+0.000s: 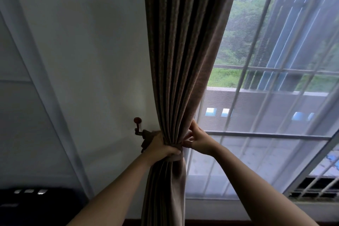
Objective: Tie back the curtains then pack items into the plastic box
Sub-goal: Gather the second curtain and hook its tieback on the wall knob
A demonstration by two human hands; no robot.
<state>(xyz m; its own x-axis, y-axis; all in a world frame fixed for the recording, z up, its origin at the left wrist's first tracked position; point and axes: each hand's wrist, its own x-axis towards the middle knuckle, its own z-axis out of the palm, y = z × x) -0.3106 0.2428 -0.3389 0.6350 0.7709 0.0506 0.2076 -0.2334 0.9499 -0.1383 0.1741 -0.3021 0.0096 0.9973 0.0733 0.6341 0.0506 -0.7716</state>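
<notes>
A brown pleated curtain (181,57) hangs in the middle of the head view, gathered into a bunch at waist height. My left hand (162,146) is clamped around the gathered bunch from the left, fingers wrapped over the front. A brown tieback band (145,138) runs from a dark wall hook (137,126) toward that hand. My right hand (197,140) pinches the curtain's right edge and the band's end at the same height. The plastic box is not in view.
A sheer white curtain (266,115) covers the window (256,134) on the right, with bars and greenery outside. A white wall (91,60) fills the left. A dark object (36,205) sits at the lower left.
</notes>
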